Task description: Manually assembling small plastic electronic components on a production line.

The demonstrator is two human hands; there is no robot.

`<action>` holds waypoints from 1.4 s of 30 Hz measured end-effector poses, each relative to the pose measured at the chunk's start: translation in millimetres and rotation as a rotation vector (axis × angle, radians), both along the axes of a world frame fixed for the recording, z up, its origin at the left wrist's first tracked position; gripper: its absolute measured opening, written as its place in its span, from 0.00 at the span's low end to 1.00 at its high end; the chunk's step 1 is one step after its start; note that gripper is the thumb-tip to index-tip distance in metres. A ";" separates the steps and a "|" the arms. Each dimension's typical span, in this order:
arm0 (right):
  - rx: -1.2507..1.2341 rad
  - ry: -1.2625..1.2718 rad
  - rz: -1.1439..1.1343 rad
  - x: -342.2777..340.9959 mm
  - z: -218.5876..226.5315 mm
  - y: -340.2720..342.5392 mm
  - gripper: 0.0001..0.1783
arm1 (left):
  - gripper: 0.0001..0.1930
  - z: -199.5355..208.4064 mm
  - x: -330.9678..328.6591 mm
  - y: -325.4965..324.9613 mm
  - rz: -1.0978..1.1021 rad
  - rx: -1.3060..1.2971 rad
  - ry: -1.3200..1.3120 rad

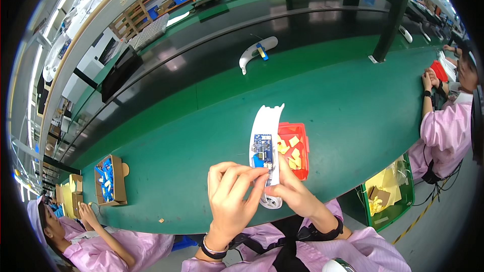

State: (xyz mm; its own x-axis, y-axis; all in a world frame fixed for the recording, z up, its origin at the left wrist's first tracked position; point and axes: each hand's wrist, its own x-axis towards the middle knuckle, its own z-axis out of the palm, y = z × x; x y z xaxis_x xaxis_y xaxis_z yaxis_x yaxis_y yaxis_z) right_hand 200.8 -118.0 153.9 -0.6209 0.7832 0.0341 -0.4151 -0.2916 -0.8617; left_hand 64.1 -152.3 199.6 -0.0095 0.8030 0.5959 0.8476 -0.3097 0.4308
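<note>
A long, curved white plastic shell (267, 118) stands up from my hands over the green table. Its hollow holds a blue circuit board (263, 143), with a small bright blue piece (259, 160) at the board's lower end. My right hand (295, 196) grips the shell's lower right side, thumb across the front. Thumb and index finger of my left hand (232, 199) are pinched together at the lower end of the board; what is between them is too small to make out. Behind the shell sits a red tray (303, 143) with yellow pieces (294, 142).
A cardboard box (120, 181) of blue parts stands at the left. Farther back lies another white shell (267, 45) with a blue-and-yellow piece. A green bin (385, 216) is at lower right. Co-workers in pink sit on both sides; a dark post (392, 25) rises at the back right.
</note>
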 end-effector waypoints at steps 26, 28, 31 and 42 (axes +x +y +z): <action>0.081 -0.325 0.054 2.7 22.1 -2.9 0.32 | 0.14 9.4 -14.0 1.7 -0.081 0.078 0.318; 0.038 -0.373 0.102 3.9 20.5 -4.2 0.33 | 0.15 8.5 -13.7 -0.9 -0.088 0.083 0.346; 0.334 -0.391 -0.086 0.4 6.8 -9.7 0.35 | 0.15 8.7 -15.5 0.0 -0.102 0.104 0.391; 0.646 -0.373 -0.041 8.0 10.6 2.1 0.45 | 0.11 1.4 -28.3 9.7 -0.190 0.285 0.554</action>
State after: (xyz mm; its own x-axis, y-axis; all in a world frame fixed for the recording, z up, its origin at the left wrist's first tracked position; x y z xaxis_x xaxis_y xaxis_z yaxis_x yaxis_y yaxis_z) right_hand 208.8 -115.9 164.5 -0.6521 0.7015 0.2877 -0.0611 0.3296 -0.9422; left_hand 35.8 -142.6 201.0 0.4870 0.5703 0.6615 0.8400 -0.5134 -0.1757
